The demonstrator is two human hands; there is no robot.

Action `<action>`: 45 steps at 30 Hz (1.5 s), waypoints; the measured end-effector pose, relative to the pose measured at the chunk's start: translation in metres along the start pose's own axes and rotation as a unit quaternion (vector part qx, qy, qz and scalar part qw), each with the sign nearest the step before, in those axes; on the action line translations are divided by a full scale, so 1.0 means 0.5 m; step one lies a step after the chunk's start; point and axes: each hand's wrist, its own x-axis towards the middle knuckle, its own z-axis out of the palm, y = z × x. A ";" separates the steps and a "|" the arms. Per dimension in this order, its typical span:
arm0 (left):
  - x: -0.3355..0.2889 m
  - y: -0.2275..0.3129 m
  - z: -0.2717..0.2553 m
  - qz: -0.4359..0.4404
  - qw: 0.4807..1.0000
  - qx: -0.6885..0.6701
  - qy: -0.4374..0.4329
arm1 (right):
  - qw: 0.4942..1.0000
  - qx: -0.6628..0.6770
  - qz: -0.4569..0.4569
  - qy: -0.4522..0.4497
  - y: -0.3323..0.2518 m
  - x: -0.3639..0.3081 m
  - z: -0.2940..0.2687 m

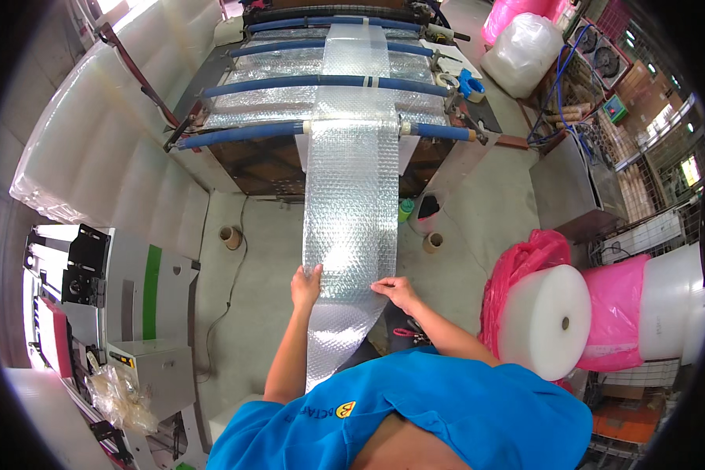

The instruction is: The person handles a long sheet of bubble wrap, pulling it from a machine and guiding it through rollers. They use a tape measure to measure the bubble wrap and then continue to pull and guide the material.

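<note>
1. Bubble wrap (pixel 351 204) hangs in a long strip from the big machine (pixel 258 164) down to the person (pixel 470 407). Holding it straight seems to be the step; the next move likely calls for a slow, even pull.
2. I see a fat white roll (pixel 540 321) at the right, off the strip's way.
3. Left hand (pixel 305 288) and right hand (pixel 398 293) are apart, each pinching one side.
4. Two brown tubes (pixel 230 237) stand below; neither seems to block anything.

The person wears a bright blue, creased short-sleeved shirt (pixel 462 407) bearing a small yellow emblem (pixel 345 409) with a dark figure. Dark lettering (pixel 309 416) runs just left of the emblem; the left sleeve (pixel 247 419) lies farther left. The forearms (pixel 287 352), left hand (pixel 305 287) and right hand (pixel 397 293) are bare.
</note>
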 end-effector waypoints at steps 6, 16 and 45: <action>0.031 -0.064 0.024 0.033 0.998 0.054 0.021 | 0.998 0.037 0.027 0.034 0.026 -0.003 0.025; 0.031 -0.047 0.007 0.021 0.993 -0.056 -0.099 | 0.987 0.008 -0.087 0.135 0.062 0.034 0.046; -0.015 -0.081 0.048 0.001 0.998 -0.040 0.041 | 1.000 0.026 0.016 -0.001 0.060 0.033 -0.006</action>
